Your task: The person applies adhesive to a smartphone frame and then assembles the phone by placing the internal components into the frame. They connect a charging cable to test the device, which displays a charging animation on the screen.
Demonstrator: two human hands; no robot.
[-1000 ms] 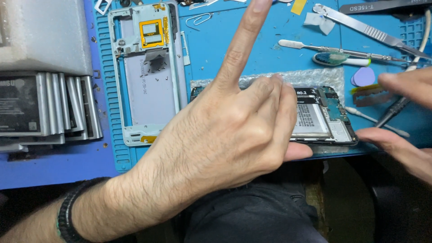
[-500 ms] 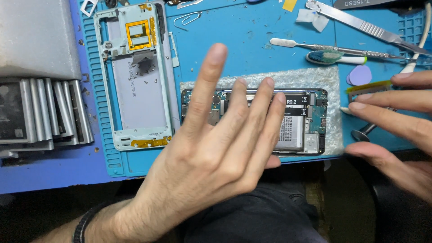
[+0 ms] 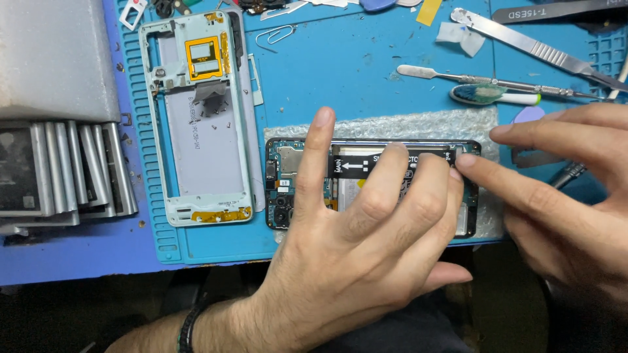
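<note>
Opened phone [image 3: 294, 189] lies flat on bubble wrap [image 3: 418, 124] under both hands | left hand [image 3: 366, 242] spread loose, fingers pressing on its battery, grasping nothing | right hand [image 3: 562, 196] unclenched, fingertip touching its top edge | back frame [image 3: 196, 117] left of left hand | tabletop mat [image 3: 340, 59]

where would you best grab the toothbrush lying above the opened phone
Probably by the white handle end of the toothbrush, pinched from above across its width. It lies flat on the blue mat, bristled head to the left; the metal spudger sits close behind, so the near side is freer.
</note>
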